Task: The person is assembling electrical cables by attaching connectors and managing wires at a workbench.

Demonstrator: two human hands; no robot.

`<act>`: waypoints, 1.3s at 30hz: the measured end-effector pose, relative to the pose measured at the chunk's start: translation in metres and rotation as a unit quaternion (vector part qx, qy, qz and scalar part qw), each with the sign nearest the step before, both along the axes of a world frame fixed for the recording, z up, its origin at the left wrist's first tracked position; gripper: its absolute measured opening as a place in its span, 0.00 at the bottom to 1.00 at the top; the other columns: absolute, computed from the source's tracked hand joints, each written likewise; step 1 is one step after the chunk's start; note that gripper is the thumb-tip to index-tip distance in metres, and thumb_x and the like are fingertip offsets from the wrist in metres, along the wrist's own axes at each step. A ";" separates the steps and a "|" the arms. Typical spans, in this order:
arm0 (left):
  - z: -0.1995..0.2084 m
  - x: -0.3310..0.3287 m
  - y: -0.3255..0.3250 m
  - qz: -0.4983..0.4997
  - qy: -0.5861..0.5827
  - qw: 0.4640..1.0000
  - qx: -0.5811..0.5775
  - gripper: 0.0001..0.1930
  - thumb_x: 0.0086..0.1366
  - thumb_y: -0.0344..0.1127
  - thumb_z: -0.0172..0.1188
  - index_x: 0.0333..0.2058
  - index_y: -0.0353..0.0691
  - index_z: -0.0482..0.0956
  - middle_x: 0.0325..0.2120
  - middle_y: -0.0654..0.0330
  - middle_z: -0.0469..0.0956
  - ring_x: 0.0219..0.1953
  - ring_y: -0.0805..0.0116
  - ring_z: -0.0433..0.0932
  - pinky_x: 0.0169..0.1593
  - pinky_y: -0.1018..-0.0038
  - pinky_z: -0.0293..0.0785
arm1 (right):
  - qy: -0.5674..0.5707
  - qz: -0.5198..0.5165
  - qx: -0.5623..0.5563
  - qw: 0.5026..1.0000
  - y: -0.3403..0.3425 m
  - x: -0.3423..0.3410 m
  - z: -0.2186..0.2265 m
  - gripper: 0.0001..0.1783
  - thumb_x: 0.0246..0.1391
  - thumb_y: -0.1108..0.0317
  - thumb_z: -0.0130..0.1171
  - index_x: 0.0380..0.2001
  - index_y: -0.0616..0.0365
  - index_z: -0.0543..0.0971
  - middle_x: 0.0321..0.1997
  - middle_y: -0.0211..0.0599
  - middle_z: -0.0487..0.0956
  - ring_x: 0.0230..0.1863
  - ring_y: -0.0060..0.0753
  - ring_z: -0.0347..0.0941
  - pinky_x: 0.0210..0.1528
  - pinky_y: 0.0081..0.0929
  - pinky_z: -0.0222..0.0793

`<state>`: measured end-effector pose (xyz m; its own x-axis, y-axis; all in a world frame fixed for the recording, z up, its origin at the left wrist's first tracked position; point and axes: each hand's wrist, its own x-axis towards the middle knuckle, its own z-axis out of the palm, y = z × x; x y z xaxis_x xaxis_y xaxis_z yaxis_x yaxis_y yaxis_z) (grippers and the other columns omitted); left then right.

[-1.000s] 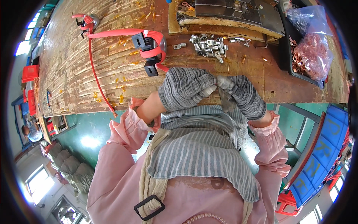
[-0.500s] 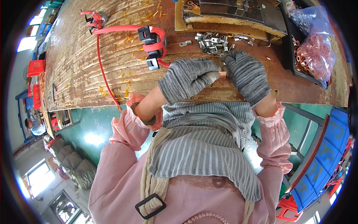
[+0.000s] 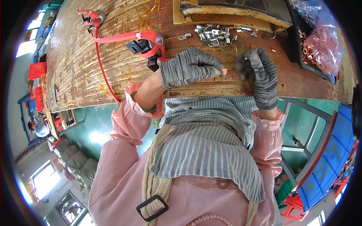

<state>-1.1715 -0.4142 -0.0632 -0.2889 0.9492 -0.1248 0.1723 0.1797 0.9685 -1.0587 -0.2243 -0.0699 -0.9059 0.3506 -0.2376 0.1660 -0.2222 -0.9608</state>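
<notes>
Close to the near edge of a worn wooden bench (image 3: pixel 211 89), a person in grey knitted gloves has both hands over the tabletop. From where I stand, the left hand (image 3: pixel 192 69) is closed, thumb against fingers, pinching a small copper-coloured piece (image 3: pixel 224 71) whose end pokes out to the right. Facing it across a gap is the right hand (image 3: pixel 265 77), its fingers (image 3: pixel 245 69) a blur; a pale glint shows at their upper side, but I can't tell what it is, nor whether that hand grips anything.

Beyond the hands lies a loose heap of silvery cable lugs (image 3: pixel 215 37), with a single lug (image 3: pixel 184 36) apart to its left and a few more to its right, before a heavy, scuffed machine (image 3: pixel 226 17). Over on the left, a thick red cable (image 3: pixel 117 37) runs past black clips (image 3: pixel 138 47), and a thinner red cord (image 3: pixel 100 64) trails toward the bench's near edge. At the right sits a black tray (image 3: pixel 295 45) with copper-coloured lugs (image 3: pixel 310 58) and a clear plastic bag (image 3: pixel 324 45) bulging beside them.
</notes>
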 end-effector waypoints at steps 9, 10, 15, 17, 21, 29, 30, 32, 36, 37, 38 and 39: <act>0.011 0.002 0.002 0.029 -0.048 0.998 -0.028 0.13 0.59 0.38 0.56 0.39 0.36 0.78 0.33 0.58 0.79 0.36 0.73 0.75 0.42 0.77 0.70 | -0.034 0.092 -0.029 0.995 -0.005 0.006 0.009 0.11 0.52 0.61 0.57 0.27 0.58 0.74 0.16 0.24 0.68 0.15 0.13 0.58 0.17 0.12 0.51; 0.009 0.002 0.001 0.036 -0.045 0.998 -0.009 0.13 0.59 0.40 0.55 0.37 0.38 0.79 0.31 0.59 0.80 0.33 0.74 0.76 0.40 0.77 0.70 | -0.035 0.093 -0.018 0.995 -0.005 0.005 0.009 0.11 0.52 0.61 0.57 0.27 0.58 0.74 0.16 0.24 0.68 0.16 0.13 0.59 0.17 0.12 0.52; 0.008 0.001 0.001 0.034 -0.048 0.998 -0.021 0.13 0.58 0.41 0.56 0.37 0.39 0.80 0.30 0.59 0.80 0.33 0.74 0.76 0.39 0.77 0.71 | -0.047 0.108 -0.016 0.993 -0.004 0.003 0.011 0.11 0.50 0.62 0.59 0.31 0.59 0.76 0.17 0.25 0.70 0.16 0.14 0.61 0.18 0.12 0.55; 0.009 -0.001 0.001 0.021 -0.045 0.998 -0.049 0.14 0.58 0.39 0.56 0.39 0.37 0.78 0.32 0.58 0.79 0.35 0.74 0.75 0.42 0.77 0.70 | -0.049 0.119 -0.009 0.992 -0.003 0.001 0.010 0.11 0.50 0.63 0.59 0.31 0.60 0.76 0.17 0.26 0.70 0.16 0.14 0.62 0.18 0.13 0.56; 0.016 -0.002 0.001 0.000 -0.040 0.996 -0.079 0.16 0.60 0.37 0.54 0.44 0.33 0.74 0.36 0.57 0.78 0.40 0.72 0.73 0.46 0.75 0.69 | -0.029 0.165 0.009 0.986 0.006 -0.003 0.007 0.10 0.49 0.65 0.59 0.31 0.60 0.76 0.17 0.26 0.71 0.16 0.14 0.63 0.17 0.13 0.58; 0.013 -0.002 0.003 -0.019 0.026 0.996 -0.082 0.17 0.61 0.38 0.53 0.45 0.33 0.73 0.37 0.55 0.77 0.41 0.70 0.73 0.47 0.74 0.68 | -0.028 0.226 0.048 0.973 0.017 -0.010 0.009 0.09 0.49 0.67 0.59 0.30 0.62 0.76 0.17 0.27 0.71 0.16 0.15 0.63 0.17 0.14 0.58; 0.015 -0.002 0.003 -0.015 0.028 0.996 -0.086 0.17 0.61 0.38 0.53 0.45 0.34 0.73 0.37 0.55 0.77 0.41 0.70 0.73 0.47 0.74 0.68 | -0.026 0.228 0.061 0.971 0.017 -0.010 0.010 0.09 0.49 0.67 0.59 0.31 0.62 0.76 0.17 0.27 0.71 0.16 0.15 0.63 0.17 0.14 0.57; 0.015 -0.002 0.004 -0.010 0.031 0.996 -0.085 0.16 0.61 0.38 0.53 0.45 0.34 0.73 0.37 0.55 0.76 0.42 0.70 0.73 0.47 0.74 0.67 | -0.021 0.224 0.074 0.972 0.017 -0.011 0.010 0.09 0.49 0.67 0.59 0.31 0.62 0.76 0.17 0.27 0.71 0.16 0.15 0.63 0.17 0.14 0.57; 0.014 -0.003 0.004 -0.006 0.032 0.997 -0.074 0.16 0.61 0.38 0.53 0.44 0.35 0.73 0.37 0.56 0.76 0.41 0.70 0.73 0.47 0.74 0.68 | -0.007 0.211 0.056 0.976 0.016 -0.009 0.008 0.09 0.50 0.68 0.59 0.31 0.63 0.76 0.17 0.27 0.71 0.16 0.15 0.63 0.17 0.14 0.57; 0.013 -0.003 0.004 -0.004 0.032 0.997 -0.074 0.16 0.61 0.38 0.53 0.44 0.35 0.73 0.37 0.56 0.76 0.41 0.70 0.73 0.47 0.74 0.68 | -0.003 0.212 0.048 0.976 0.016 -0.009 0.008 0.09 0.50 0.68 0.59 0.31 0.63 0.76 0.17 0.27 0.71 0.16 0.15 0.63 0.17 0.14 0.57; 0.014 -0.004 0.005 -0.008 0.032 0.997 -0.070 0.16 0.61 0.38 0.53 0.44 0.35 0.74 0.37 0.56 0.76 0.41 0.70 0.72 0.47 0.74 0.68 | 0.000 0.212 0.052 0.976 0.016 -0.009 0.009 0.09 0.50 0.68 0.59 0.31 0.63 0.76 0.17 0.28 0.71 0.16 0.15 0.63 0.17 0.14 0.57; 0.015 -0.004 0.005 -0.012 0.033 0.997 -0.066 0.15 0.61 0.38 0.53 0.44 0.35 0.74 0.37 0.56 0.76 0.41 0.70 0.72 0.47 0.74 0.67 | 0.003 0.213 0.056 0.975 0.016 -0.009 0.009 0.09 0.49 0.68 0.59 0.31 0.63 0.76 0.17 0.28 0.71 0.16 0.15 0.63 0.17 0.14 0.58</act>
